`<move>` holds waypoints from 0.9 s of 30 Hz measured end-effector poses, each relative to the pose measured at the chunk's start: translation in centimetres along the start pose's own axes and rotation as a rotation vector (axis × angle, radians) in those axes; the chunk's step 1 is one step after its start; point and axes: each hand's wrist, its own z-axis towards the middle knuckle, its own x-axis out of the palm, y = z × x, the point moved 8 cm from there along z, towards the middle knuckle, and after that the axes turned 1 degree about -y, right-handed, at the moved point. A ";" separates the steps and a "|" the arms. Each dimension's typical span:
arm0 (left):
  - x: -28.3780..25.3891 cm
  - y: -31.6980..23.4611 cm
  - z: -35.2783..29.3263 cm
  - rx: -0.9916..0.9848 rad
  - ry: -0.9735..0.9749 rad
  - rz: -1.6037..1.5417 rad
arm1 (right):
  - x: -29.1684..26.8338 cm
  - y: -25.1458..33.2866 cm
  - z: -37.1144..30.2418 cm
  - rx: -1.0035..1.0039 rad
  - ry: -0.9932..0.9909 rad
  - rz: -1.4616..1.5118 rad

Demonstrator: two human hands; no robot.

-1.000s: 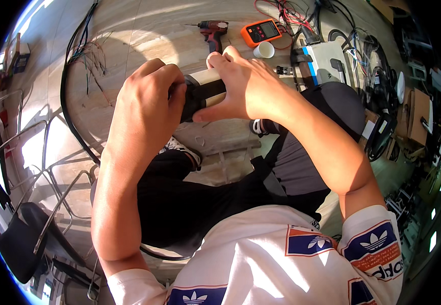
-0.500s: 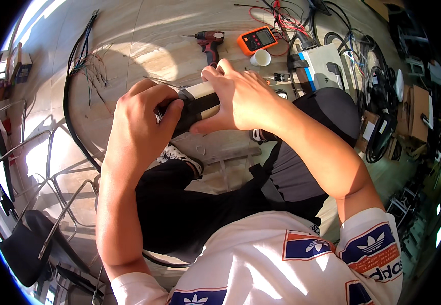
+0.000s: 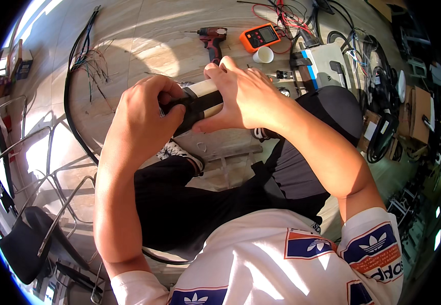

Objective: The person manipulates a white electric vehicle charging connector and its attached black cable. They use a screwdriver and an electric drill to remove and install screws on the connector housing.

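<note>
A chunky white-and-black device (image 3: 206, 103) is held up between my hands, above the floor. My right hand (image 3: 248, 99) is closed round its right part, thumb on the near side and fingers over the far side. At the black left end, my left hand (image 3: 147, 112) has its thumb and fingers bent in against the device. What the left fingertips touch there is hidden, and so is much of the device. Beyond my hands a red-and-black cordless drill (image 3: 213, 40) lies on the floor.
An orange multimeter (image 3: 260, 37), a white paper cup (image 3: 263, 55) and a light grey box (image 3: 328, 66) with a blue stripe sit at the far right among tangled cables. A black cable with loose wires (image 3: 68, 96) curves along the left. A metal-framed chair (image 3: 32, 244) stands at the lower left.
The device and both hands have shifted very slightly in view. My left fingers have curled a little more at the device's black end. My right hand keeps the same hold.
</note>
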 end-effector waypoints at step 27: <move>0.0 -1.1 -0.6 0.152 -0.143 0.052 | 0.2 0.0 0.2 -0.048 0.003 -0.033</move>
